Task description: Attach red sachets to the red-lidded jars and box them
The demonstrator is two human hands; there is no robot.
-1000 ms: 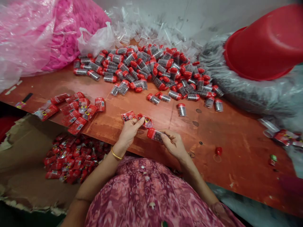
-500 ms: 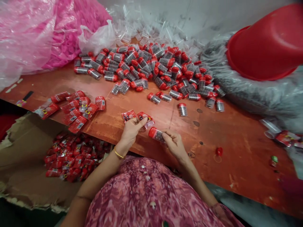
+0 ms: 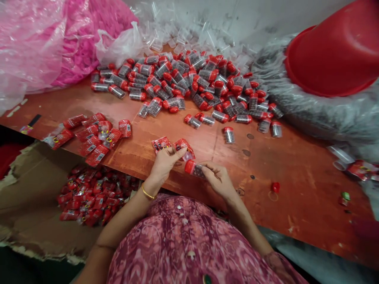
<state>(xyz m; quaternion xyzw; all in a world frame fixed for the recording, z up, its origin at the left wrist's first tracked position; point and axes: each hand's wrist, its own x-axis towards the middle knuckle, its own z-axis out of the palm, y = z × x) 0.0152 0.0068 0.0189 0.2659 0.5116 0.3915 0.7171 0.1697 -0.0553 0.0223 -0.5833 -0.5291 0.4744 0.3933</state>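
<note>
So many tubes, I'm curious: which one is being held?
The red-capped tube pinched in the right hand; every other one lies loose on the table.

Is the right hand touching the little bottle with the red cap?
Touching. The head view shows the right hand gripping the bottle by its clear end.

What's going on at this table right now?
A person is at a reddish table, working with both bare hands. The right hand holds a small red-capped vial on its side near the table edge, and the left hand pinches a red printed wrapper just beside the cap. A big pile of bare vials lies farther back, a cluster of wrapped vials lies to the left, and more wrapped ones lie in a cardboard box below the table edge.
</note>
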